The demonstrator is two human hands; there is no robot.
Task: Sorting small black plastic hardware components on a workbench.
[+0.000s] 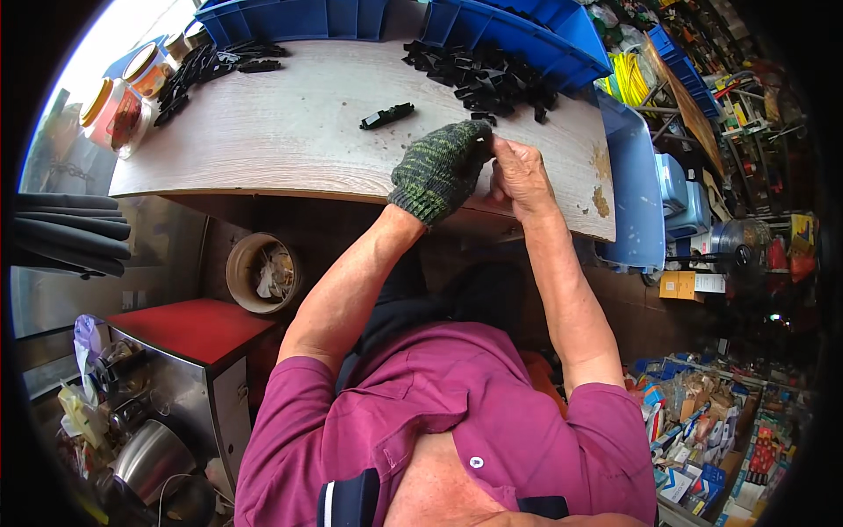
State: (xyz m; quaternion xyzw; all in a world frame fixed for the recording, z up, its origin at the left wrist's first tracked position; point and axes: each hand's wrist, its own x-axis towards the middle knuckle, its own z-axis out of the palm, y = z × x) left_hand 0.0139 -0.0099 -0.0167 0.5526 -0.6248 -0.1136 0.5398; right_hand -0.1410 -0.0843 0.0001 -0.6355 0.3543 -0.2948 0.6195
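Observation:
My left hand [443, 167], in a dark green knitted glove, is closed over the front part of the wooden table [307, 132]. Against its fingertips, my bare right hand [522, 176] pinches with thumb and forefinger. Whatever sits between the two hands is hidden by the glove and fingers. Just beyond the glove lies a single long black plastic part [386, 116]. A heap of black plastic pieces [483, 77] spreads past my hands, at the back right of the table. More slim black parts [198, 70] are piled at the back left.
Blue plastic bins [518, 39] stand along the table's back edge. Lidded jars [116, 114] are at its left end. A light blue tub [634, 184] flanks the right side. Below left are a round bucket [263, 272] and a red-topped cabinet [189, 329]. Crowded shelves fill the right.

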